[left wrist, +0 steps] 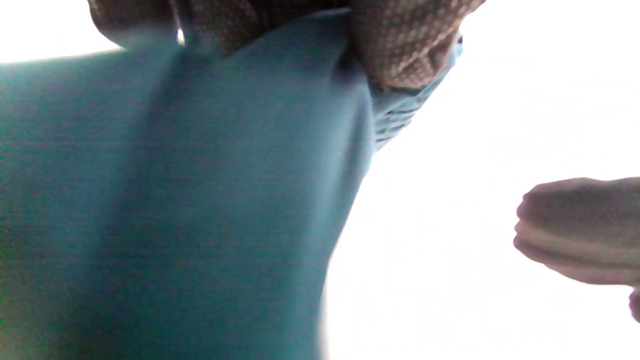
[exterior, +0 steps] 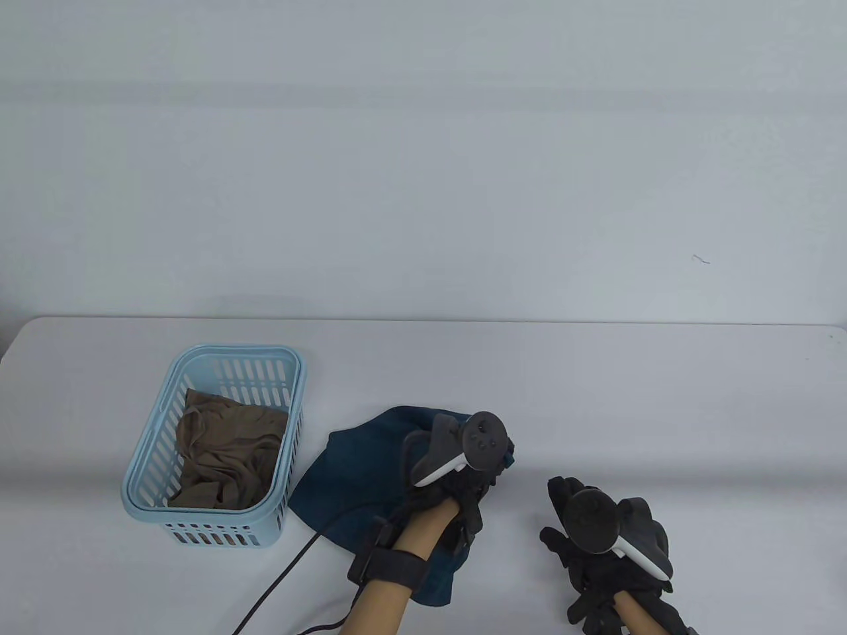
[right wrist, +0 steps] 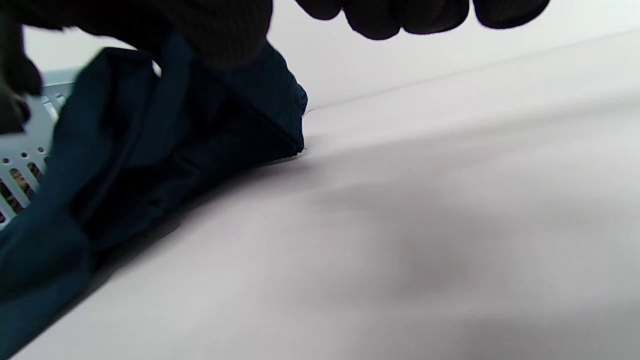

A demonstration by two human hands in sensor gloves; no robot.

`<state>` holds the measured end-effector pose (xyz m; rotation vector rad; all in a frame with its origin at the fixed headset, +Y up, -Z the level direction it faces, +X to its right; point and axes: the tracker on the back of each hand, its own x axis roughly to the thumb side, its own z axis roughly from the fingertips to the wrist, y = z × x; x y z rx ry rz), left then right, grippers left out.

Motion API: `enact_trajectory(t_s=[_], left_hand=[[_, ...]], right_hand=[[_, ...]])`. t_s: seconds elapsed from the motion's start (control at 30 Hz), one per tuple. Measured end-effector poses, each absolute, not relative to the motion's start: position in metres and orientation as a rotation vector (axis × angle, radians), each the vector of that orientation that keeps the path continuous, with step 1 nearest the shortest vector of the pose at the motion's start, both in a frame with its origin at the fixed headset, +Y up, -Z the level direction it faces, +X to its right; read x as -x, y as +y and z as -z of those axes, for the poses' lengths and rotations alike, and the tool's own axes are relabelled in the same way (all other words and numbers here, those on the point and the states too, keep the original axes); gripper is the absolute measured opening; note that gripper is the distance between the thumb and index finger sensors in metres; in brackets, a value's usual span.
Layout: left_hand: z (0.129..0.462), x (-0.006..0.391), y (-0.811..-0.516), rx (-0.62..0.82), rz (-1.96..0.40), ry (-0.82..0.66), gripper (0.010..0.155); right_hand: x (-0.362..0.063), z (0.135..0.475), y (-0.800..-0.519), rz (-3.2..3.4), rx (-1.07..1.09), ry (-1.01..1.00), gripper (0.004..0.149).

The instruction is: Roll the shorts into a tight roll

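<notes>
a pair of dark blue shorts [exterior: 360, 466] lies loosely crumpled on the white bench [exterior: 595, 397], just right of a pale blue basket [exterior: 149, 463] that holds a bundle of brown cloth [exterior: 225, 456]. the left hand [exterior: 456, 483] rests on the garment's far right corner, and in the left wrist view its fingers [left wrist: 400, 45] appear pinched on a fold of the blue fabric, lifting that edge off the surface. the right hand [exterior: 602, 549] sits on the bench to the right of the shorts, apart from them; in the right wrist view its fingers [right wrist: 400, 15] hang curled above the bare bench, gripping nothing, with the raised corner of the garment off to their left. nothing is rolled yet: the cloth is still an uneven, unflattened heap, so the task seems to be at its very start. the shorts spread from the held corner toward the basket and toward the person, their long axis running roughly from near edge to far edge, though the bunching makes that hard to judge. the left hand is plainly the nearer one and already on the cloth; the right hand would have to travel leftward to reach the free edge before any flattening or rolling can begin.
</notes>
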<state>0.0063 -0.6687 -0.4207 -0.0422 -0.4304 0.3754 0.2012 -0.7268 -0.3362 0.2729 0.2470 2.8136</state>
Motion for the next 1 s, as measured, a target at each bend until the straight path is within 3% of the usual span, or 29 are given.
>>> enact_trajectory(t_s=[0.2,0.4,0.53,0.73,0.83,1.0], left_hand=[[0.403,0.007,-0.636,0.052,-0.616,-0.477,0.044],[0.388,0.006,-0.632,0.105,-0.803,-0.508,0.044],[0.384,0.006,-0.638,0.142,-0.853,-0.525,0.045],[0.381,0.014,-0.642,0.131,-0.775,-0.514,0.051],[0.376,0.016,-0.641,0.073,-0.693,-0.540,0.061],[0.365,0.005,-0.635,0.067,-0.575,-0.743,0.069]], right_hand=[[-0.195,0.330,-0.721,-2.768,-0.330,0.138,0.087],[-0.191,0.324,-0.711,-2.642,-0.400,-0.092,0.091],[-0.191,0.320,-0.707,-2.642,-0.373,-0.263,0.072],[-0.194,0.320,-0.705,-2.633,-0.338,-0.346,0.051],[-0.195,0.320,-0.705,-2.624,-0.325,-0.337,0.047],[-0.194,0.321,-0.704,-2.629,-0.333,-0.319,0.045]])
